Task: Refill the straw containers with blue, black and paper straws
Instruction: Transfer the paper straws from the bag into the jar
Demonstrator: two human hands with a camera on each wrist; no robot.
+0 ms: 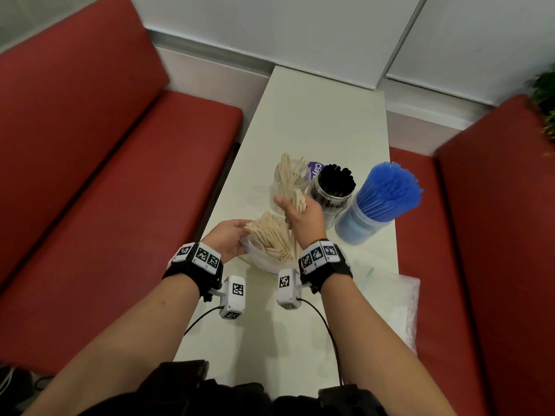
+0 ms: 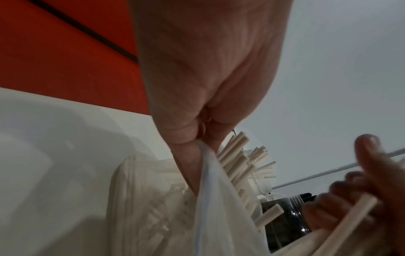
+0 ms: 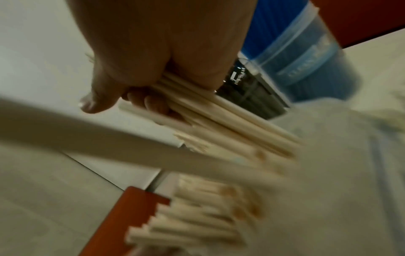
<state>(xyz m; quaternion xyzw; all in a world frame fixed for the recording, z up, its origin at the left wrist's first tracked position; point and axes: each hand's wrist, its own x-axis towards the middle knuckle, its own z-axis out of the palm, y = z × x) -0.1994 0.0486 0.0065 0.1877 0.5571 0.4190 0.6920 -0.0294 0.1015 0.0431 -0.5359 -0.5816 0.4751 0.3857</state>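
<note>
Paper straws [image 1: 271,238] stand in a bag [image 1: 261,261] on the bench [image 1: 327,115], mouth pinched wide by the left grip [image 1: 229,240] for access. Curled round a bunch [image 1: 297,198], the right grip [image 1: 300,214] lifts toward the half-filled clear jar [image 1: 292,181]. Beside it: black jar [image 1: 333,187] and blue tub [image 1: 366,217], apparently full already.

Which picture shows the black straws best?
The head view: the black straws stand bunched in their clear jar. The left wrist view shows only the jar's dark side; the right wrist view shows a blurred sliver.
</note>
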